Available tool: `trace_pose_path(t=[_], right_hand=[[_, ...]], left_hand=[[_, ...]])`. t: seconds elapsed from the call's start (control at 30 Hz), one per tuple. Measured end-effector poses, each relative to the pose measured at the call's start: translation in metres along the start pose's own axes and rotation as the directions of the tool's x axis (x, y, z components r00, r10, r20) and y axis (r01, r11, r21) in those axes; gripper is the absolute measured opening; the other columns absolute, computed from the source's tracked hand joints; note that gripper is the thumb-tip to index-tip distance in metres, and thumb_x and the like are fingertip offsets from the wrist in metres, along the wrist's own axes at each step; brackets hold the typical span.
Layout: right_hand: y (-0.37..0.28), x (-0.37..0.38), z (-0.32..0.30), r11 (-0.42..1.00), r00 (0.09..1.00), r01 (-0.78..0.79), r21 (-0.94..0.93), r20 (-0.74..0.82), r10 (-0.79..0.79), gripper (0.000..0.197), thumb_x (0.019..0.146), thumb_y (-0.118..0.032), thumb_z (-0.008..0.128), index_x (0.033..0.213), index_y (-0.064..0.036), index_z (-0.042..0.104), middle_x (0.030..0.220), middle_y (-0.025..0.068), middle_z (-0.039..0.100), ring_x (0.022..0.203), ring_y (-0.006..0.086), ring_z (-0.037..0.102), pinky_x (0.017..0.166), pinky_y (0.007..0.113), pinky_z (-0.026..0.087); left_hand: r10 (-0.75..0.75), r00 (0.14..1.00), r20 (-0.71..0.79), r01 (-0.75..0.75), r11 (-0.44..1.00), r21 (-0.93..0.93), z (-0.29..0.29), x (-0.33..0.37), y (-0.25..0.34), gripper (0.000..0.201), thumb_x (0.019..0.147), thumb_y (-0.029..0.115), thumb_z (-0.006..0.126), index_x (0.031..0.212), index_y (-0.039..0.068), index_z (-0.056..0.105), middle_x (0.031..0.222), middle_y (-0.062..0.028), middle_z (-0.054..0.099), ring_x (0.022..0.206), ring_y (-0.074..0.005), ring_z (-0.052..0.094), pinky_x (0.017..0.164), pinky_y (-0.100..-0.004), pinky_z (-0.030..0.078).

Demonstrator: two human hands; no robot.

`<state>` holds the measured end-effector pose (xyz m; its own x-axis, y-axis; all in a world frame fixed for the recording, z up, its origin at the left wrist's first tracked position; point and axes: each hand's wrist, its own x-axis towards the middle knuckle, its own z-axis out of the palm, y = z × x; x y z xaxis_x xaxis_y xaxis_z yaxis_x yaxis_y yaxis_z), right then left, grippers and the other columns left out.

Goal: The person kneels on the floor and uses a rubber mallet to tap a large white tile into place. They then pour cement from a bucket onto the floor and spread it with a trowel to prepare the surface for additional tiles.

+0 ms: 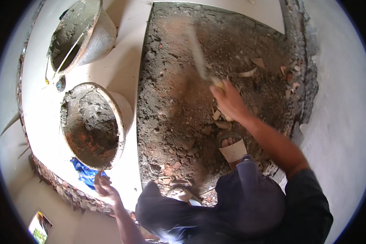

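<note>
My right hand is closed around the pale handle of a trowel-like tool. Its long, narrow grey blade is blurred and points away from me over the rough, damp-looking rubble bed. My left hand is at the lower left, its fingers loosely apart, just below the rim of the nearer bucket. Whether a fingertip touches that rim I cannot tell. Tipped toward the left, this bucket shows grey mortar and reddish bits inside. A crumpled blue plastic bag lies beside my left fingers.
A second mortar-caked bucket with a wire handle stands farther off on the white tiles. More white tile borders the rubble at the far side. A pale wall rises on the right. My sandalled foot stands among broken chips.
</note>
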<state>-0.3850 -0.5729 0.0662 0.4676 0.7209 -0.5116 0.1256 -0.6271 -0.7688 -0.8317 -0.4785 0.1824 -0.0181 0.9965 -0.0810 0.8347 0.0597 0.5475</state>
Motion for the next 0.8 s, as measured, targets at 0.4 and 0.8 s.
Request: trace_pose_path(t=[0.4, 0.8], right_hand=[[0.074, -0.074, 0.063, 0.853, 0.741, -0.481, 0.201, -0.427, 0.518, 0.06, 0.097, -0.048, 0.043, 0.129, 0.0024, 0.043, 0.096, 0.0218, 0.066, 0.085, 0.0356, 0.065, 0.075, 0.047, 0.05], [-0.019, -0.072, 0.129, 0.785, 0.732, -0.236, 0.573, -0.426, 0.532, 0.042, 0.096, -0.039, 0.049, 0.122, -0.0061, 0.056, 0.084, 0.0102, 0.062, 0.071, 0.0181, 0.059, 0.06, 0.039, 0.05]], left_hand=[[0.098, 0.962, -0.254, -0.073, 0.992, 0.104, 0.107, 0.011, -0.179, 0.066, 0.101, 0.035, 0.045, 0.144, -0.008, 0.02, 0.143, -0.0288, 0.033, 0.13, -0.0387, 0.038, 0.111, -0.0459, 0.029], [0.127, 0.992, 0.013, -0.113, 0.83, 0.546, 0.157, 0.04, -0.235, 0.074, 0.099, 0.055, 0.025, 0.141, -0.005, 0.032, 0.147, -0.0275, 0.032, 0.139, -0.0382, 0.027, 0.114, -0.0549, 0.011]])
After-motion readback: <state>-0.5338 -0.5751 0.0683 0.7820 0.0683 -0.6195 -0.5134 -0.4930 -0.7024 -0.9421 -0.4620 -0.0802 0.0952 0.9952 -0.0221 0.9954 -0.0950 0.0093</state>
